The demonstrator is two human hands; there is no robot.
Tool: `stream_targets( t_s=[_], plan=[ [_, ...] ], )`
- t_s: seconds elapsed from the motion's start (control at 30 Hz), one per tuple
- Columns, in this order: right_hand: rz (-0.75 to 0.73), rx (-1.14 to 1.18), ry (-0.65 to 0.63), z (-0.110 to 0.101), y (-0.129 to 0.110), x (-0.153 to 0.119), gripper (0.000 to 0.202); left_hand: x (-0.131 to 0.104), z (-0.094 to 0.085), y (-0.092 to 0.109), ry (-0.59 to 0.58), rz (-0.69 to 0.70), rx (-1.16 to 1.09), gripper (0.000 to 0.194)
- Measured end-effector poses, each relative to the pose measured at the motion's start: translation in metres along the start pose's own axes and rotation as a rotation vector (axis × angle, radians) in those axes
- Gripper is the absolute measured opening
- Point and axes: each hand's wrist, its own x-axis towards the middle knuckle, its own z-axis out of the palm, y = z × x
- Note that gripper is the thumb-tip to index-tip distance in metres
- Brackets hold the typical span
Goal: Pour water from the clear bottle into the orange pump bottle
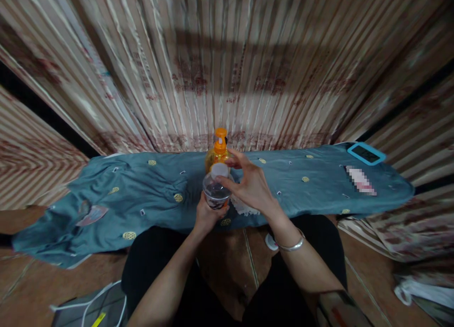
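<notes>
While the small clear jar (215,194) is held upright just in front of the orange pump bottle (219,152), its white lid (219,170) is gripped from above and appears to be mid-turn. The jar's base is clasped from below by the left hand (206,216), fingers wrapped closed around its wall; dark contents are seen low inside, though what they are cannot be told. The lid is pinched by the fingertips of the right hand (252,187), curled together around its rim, a silver bangle (291,244) shown at the wrist. The step is judged best done with the jar kept level and steady while only the lid is rotated, so that nothing is spilled onto the teal patterned cloth (142,194) on which the pump bottle stands. A blue-framed device (366,153) lies far to the right of the pump bottle; a striped curtain (227,71) hangs behind it.
</notes>
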Motion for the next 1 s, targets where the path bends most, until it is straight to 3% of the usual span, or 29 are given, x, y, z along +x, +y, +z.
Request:
stream_targets(
  t_s=[0.1,0.33,0.57,0.83,1.0],
  plan=[
    [-0.015,0.039,0.019,-0.004,0.004,-0.006,0.071,-0.001,0.001,0.0,0.019,0.013,-0.008,0.074],
    [-0.011,0.038,0.031,0.009,0.002,0.0,0.081,-0.001,0.001,0.0,0.056,0.029,0.051,0.071],
    [0.029,0.056,0.052,-0.01,0.01,-0.013,0.071,0.001,0.001,-0.008,0.057,0.041,0.044,0.075],
    [-0.025,0.028,0.018,0.014,-0.002,0.0,0.075,0.003,0.001,-0.013,0.027,0.016,0.026,0.074],
    [0.004,0.037,0.024,0.003,0.003,-0.008,0.069,0.003,0.001,-0.014,0.046,0.061,0.025,0.074]
  ],
)
